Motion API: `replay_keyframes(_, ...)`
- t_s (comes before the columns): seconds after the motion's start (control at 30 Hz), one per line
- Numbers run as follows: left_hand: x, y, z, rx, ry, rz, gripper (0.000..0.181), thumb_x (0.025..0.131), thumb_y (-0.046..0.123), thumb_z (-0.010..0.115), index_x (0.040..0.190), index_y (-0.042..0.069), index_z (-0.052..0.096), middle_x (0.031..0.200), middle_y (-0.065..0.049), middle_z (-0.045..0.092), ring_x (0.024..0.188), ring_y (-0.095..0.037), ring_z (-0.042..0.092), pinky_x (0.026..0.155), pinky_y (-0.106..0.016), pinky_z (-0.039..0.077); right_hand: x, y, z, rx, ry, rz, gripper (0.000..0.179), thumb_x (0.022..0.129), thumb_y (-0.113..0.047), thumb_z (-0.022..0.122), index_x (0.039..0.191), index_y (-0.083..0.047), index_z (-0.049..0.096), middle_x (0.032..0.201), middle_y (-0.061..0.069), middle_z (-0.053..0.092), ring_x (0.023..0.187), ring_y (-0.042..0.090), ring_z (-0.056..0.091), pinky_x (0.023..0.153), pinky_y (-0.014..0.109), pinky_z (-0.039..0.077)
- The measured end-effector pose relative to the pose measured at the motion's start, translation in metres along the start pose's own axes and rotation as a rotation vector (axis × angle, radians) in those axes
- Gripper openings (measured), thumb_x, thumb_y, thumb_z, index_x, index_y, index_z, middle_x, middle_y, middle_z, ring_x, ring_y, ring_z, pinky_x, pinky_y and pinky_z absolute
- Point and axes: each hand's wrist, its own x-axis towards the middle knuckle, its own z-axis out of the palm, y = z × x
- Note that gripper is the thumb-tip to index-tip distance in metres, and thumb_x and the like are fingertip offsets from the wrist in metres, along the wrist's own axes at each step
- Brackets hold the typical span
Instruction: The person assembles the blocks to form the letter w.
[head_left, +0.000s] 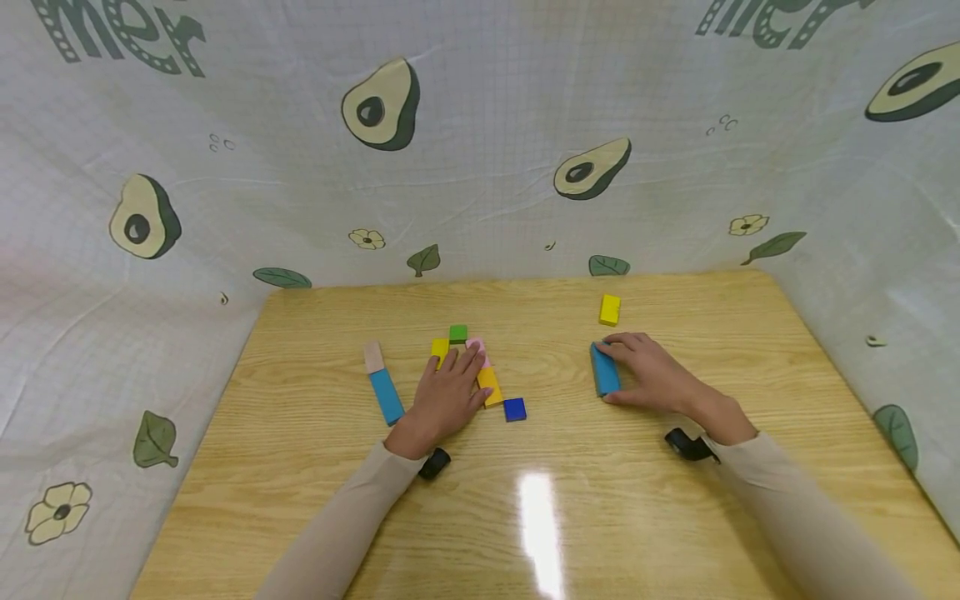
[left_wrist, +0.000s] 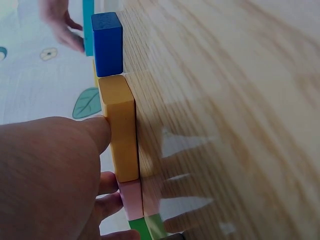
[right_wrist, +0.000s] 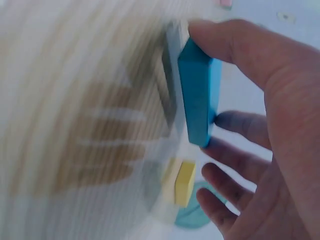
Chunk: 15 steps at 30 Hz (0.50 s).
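My right hand pinches a long light-blue block by its two ends, thumb at one and fingertips at the other. In the right wrist view the block stands a little off the tabletop. My left hand lies with spread fingers over a row of blocks. Its thumb touches the side of an orange block, and its fingers reach a pink block end to end with it. A green block and a partly covered yellow block sit by the fingertips. The dark-blue block meets the orange block's near corner.
Left of my left hand, another light-blue block lines up with a pale wooden block. Beyond my right hand lies a single yellow block. A printed cloth hangs behind the wooden table and along its sides.
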Motion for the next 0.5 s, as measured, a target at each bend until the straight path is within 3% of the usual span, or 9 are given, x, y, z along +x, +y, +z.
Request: replay_keyframes(0.5,-0.001,0.001,-0.002,0.002,-0.006,-0.005,0.065,0.113,0.045,0.048,0.166,0.011,0.036,0.173,-0.008,0.030,0.156,-0.039,0.033,0.124,-0.060,0.028,0.024,-0.051,0.028,-0.052,0.089,-0.013,0.084,0.085,-0.032,0.091,0.151,0.006,0.055,0.147,0.028,0.054,0.135,0.047,0.049,0.112,0.065,0.040)
